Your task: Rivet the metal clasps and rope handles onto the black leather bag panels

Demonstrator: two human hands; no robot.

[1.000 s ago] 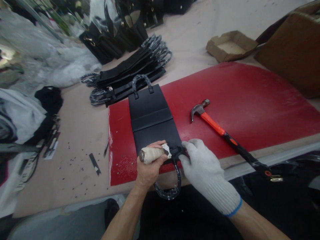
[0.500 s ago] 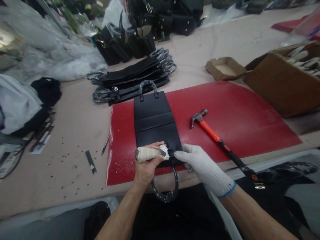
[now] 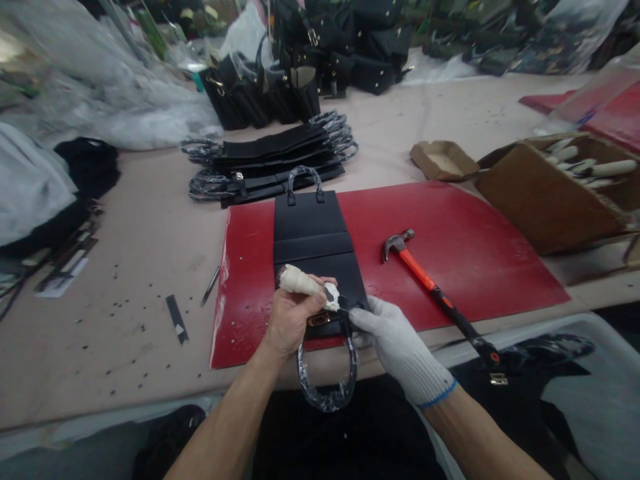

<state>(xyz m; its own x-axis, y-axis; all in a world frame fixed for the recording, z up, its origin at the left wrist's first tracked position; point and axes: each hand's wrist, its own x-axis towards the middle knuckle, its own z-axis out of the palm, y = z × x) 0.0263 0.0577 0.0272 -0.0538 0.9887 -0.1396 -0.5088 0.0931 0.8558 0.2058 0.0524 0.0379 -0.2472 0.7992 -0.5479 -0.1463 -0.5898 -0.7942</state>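
A flat black bag panel (image 3: 315,227) with a plastic-wrapped handle at each end lies on the red mat (image 3: 450,247). My bare left hand (image 3: 295,313) is closed round a tool (image 3: 299,280) wrapped in pale tape, with white material at its right end, over the panel's near part. Beneath its fingers shows a small metallic piece (image 3: 319,320). My right hand (image 3: 387,333), in a white glove, pinches at the panel's near right edge, beside the tool's tip. What lies between its fingertips is too small to make out.
On the mat's right side lies a claw hammer (image 3: 425,280). Stacked black panels (image 3: 275,157) sit behind the mat, black bags (image 3: 265,90) further back. Cardboard boxes (image 3: 555,200) stand at the right. A pen-like tool (image 3: 211,287) and a dark strip (image 3: 177,320) lie left.
The tool in my left hand has tilted, its left end now higher. The metallic piece has come into sight under that hand. The whole view has shifted slightly.
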